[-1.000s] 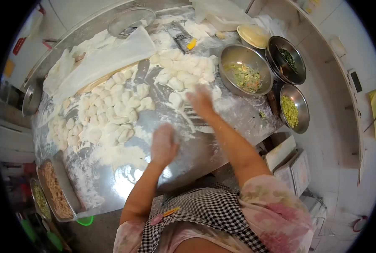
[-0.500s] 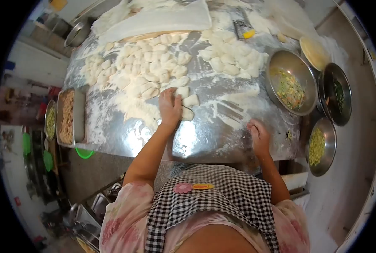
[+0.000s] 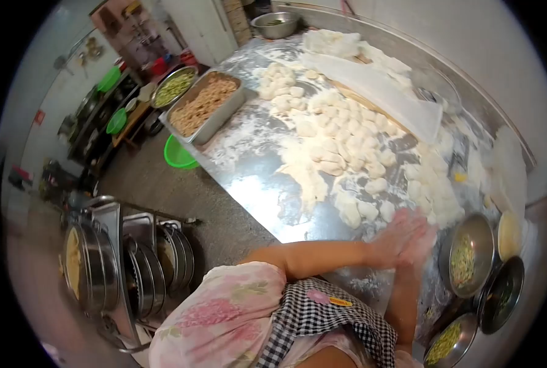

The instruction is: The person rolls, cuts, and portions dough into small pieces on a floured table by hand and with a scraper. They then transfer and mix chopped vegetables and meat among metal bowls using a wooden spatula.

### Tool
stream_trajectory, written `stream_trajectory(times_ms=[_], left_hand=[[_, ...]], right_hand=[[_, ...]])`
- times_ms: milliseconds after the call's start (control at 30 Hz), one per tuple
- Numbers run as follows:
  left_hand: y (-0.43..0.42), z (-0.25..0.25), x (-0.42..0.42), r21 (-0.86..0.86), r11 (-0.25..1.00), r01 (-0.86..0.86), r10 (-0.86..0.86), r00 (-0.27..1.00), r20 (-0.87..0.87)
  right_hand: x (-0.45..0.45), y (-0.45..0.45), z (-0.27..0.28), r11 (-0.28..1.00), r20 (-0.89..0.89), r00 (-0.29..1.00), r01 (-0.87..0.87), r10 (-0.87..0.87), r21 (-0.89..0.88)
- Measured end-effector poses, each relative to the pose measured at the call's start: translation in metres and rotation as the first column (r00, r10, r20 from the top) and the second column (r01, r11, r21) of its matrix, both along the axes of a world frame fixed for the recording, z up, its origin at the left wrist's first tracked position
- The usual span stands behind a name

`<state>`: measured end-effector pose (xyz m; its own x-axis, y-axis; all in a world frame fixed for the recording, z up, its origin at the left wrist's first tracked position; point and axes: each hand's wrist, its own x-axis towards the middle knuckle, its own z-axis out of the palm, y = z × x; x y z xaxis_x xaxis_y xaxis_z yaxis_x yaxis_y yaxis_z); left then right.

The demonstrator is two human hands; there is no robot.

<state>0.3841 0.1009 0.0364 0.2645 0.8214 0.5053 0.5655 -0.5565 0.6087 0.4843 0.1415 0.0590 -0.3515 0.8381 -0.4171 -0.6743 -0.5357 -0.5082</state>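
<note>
My left hand and my right hand meet over the near right part of the floured metal table. Both are whitened with flour and smeared by motion, so their fingers and anything between them cannot be made out. Just beyond them lie a few loose dough pieces. A large cluster of small dough pieces spreads over the middle of the table, and flatter floured dough pieces lie right of it.
At the right stand a metal bowl of chopped mixed filling, a dark bowl and a bowl of green filling. A tray of meat filling sits on the left corner. White cloth lies at the back; stacked steamers stand lower left.
The view has swung left. My left hand has left the dough pieces and moved right to meet my right hand. A few dough pieces stay where the left hand was.
</note>
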Motion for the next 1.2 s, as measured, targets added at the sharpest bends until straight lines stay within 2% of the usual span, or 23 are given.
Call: stream_trajectory(times_ms=[33,67,167,200,233,267,333,400,433,500,533,567,600,633,700,767,833,900,967,1000,1067,1133,1200], left_hand=[[0.009,-0.008,-0.008,-0.014,0.999,-0.049,0.049,0.999,-0.015],[0.021,-0.022,-0.02,-0.239,0.971,-0.008,0.033,0.994,0.102],[0.027,-0.018,-0.055,-0.655,0.715,0.245,0.211,0.818,0.536],[0.004,0.041,-0.064,-0.662,0.668,0.341,0.335,0.656,0.676],[-0.003,0.06,-0.068,-0.639,0.642,0.424,0.409,0.515,0.753],[-0.01,0.079,-0.073,-0.601,0.625,0.497,0.484,0.357,0.799],[-0.01,0.079,-0.071,-0.504,0.619,0.603,0.544,0.133,0.828],[-0.018,0.06,-0.103,-0.443,0.793,0.419,0.289,0.382,0.878],[-0.025,0.05,-0.126,-0.381,0.861,0.338,0.168,0.518,0.839],[-0.046,0.04,-0.181,-0.434,0.898,-0.07,0.302,0.816,0.493],[-0.052,0.023,-0.209,-0.445,0.835,-0.322,0.485,0.813,0.322],[-0.063,0.032,-0.237,-0.532,0.657,-0.534,0.673,0.734,0.093],[-0.078,-0.022,-0.279,-0.321,0.637,-0.701,0.725,0.686,-0.06],[-0.095,-0.012,-0.308,-0.409,0.455,-0.791,0.83,0.544,-0.127],[-0.127,-0.087,-0.392,-0.122,0.219,-0.968,0.916,0.247,-0.316],[-0.146,-0.082,-0.434,-0.261,-0.045,-0.964,0.906,0.071,-0.418],[-0.123,-0.082,-0.44,-0.155,-0.119,-0.981,0.792,0.001,-0.61],[-0.074,-0.084,-0.425,-0.222,0.163,-0.961,0.826,0.256,-0.502],[-0.031,-0.071,-0.405,-0.504,0.543,-0.671,0.697,0.696,-0.175],[-0.013,-0.082,-0.385,-0.412,0.671,-0.616,0.686,0.727,0.029],[-0.019,-0.034,-0.355,-0.401,0.75,-0.526,0.595,0.801,0.064],[-0.027,-0.055,-0.351,0.03,0.9,-0.436,0.435,0.9,0.026],[-0.046,-0.054,-0.355,-0.208,0.894,-0.397,0.426,0.896,0.125]], right_hand=[[-0.006,-0.006,0.047,0.993,-0.023,0.998,0.068,-0.066,0.1],[-0.013,-0.01,0.077,0.971,-0.056,0.99,0.141,-0.132,0.196],[-0.028,-0.014,0.093,0.742,-0.079,0.974,0.215,-0.214,0.635],[-0.036,-0.013,0.071,0.548,0.226,0.929,-0.031,-0.292,0.836],[-0.045,-0.007,0.024,0.336,0.461,0.771,-0.334,-0.439,0.88],[-0.052,0.001,-0.026,0.156,0.576,0.53,-0.637,-0.622,0.755],[-0.056,0.03,-0.11,0.716,0.567,0.811,-0.31,-0.144,0.626],[-0.058,-0.01,-0.068,0.473,0.773,0.507,-0.611,-0.381,0.635],[-0.061,-0.028,-0.053,0.364,0.784,0.34,-0.742,-0.52,0.563],[-0.057,-0.045,-0.077,0.286,0.758,0.277,-0.806,-0.591,0.518],[-0.054,-0.053,-0.085,0.24,0.739,0.251,-0.839,-0.626,0.488],[-0.055,-0.061,-0.082,0.199,0.725,0.272,-0.848,-0.633,0.491],[-0.058,-0.073,-0.075,0.16,0.712,0.292,-0.854,-0.639,0.495],[-0.061,-0.085,-0.073,0.125,0.7,0.31,-0.859,-0.643,0.496],[-0.064,-0.101,-0.075,0.094,0.721,0.34,-0.868,-0.603,0.488],[-0.07,-0.115,-0.082,0.083,0.745,0.355,-0.874,-0.565,0.479],[-0.085,-0.124,-0.092,0.077,0.771,0.368,-0.878,-0.52,0.472],[-0.109,-0.131,-0.086,0.05,0.781,0.348,-0.9,-0.519,0.433],[-0.13,-0.132,-0.081,0.024,0.782,0.35,-0.907,-0.515,0.421],[-0.137,-0.13,-0.079,0.012,0.778,0.358,-0.905,-0.516,0.425],[-0.151,-0.123,-0.078,0.003,0.756,0.377,-0.894,-0.535,0.447],[-0.164,-0.118,-0.075,0.012,0.725,0.394,-0.875,-0.565,0.485],[-0.177,-0.119,-0.066,0.072,0.744,0.353,-0.878,-0.568,0.472]])
